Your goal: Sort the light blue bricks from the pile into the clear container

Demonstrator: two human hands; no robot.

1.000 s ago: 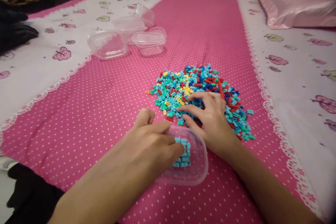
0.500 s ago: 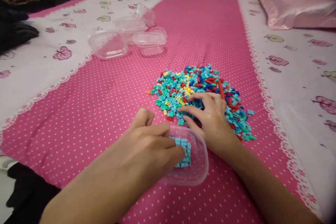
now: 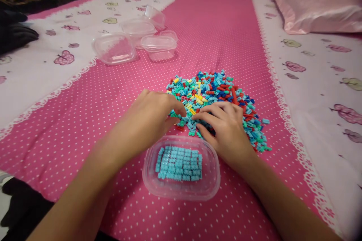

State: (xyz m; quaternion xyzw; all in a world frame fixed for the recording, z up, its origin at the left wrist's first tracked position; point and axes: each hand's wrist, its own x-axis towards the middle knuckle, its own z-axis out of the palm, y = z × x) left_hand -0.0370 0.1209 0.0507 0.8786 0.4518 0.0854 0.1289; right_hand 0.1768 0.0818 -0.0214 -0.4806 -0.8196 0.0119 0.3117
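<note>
One grip, the left hand (image 3: 156, 111), hangs parted at the brick pile (image 3: 216, 90), the right hand's (image 3: 226, 127) I cannot tell, and a low pull-back could bump the near tub (image 3: 210, 183), jumbling its blue bricks (image 3: 180, 163).

Beyond the tub (image 3: 181, 195), the blurred left hand (image 3: 157, 111) covered the near left part of the brick pile (image 3: 209, 86); whether its fingertips pinched a brick could not be told. Behind the tub to the right, the right hand (image 3: 224, 128) hid the bricks under its palm. Either side of the tub, both forearms ran off the bottom edge. The right edge cut off the pillow (image 3: 319, 11), far beyond the tub to the right; the left edge cropped a black item (image 3: 17, 32), far beyond to the left.
</note>
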